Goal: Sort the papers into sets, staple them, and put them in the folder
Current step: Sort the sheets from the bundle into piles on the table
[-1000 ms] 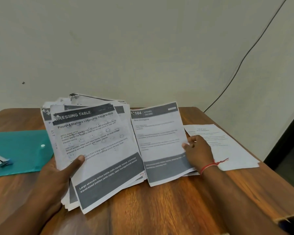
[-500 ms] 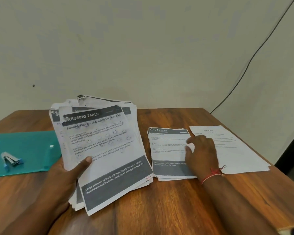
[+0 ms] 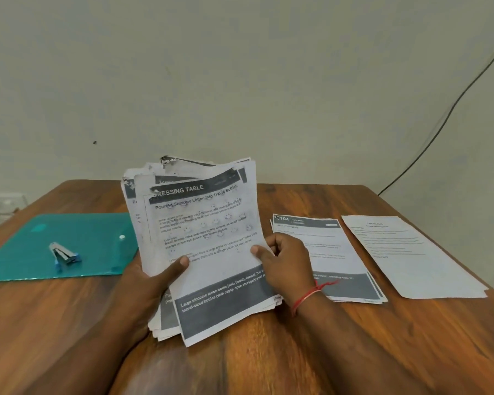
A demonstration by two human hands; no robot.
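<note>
Above table [image 3: 268, 366], left hand [image 3: 151, 280] and right hand [image 3: 285, 263] pinch tilted papers [image 3: 211, 223].

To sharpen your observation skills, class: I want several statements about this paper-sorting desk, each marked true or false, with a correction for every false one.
1. The stapler lies on the teal folder. True.
2. The left hand grips the paper stack, thumb on the front. True.
3. The right hand is flat and holds nothing. False: it pinches the right edge of the stack's top sheet.
4. The top sheet is headed 104. False: it reads DRESSING TABLE. The 104 pile lies flat on the wooden table.
</note>
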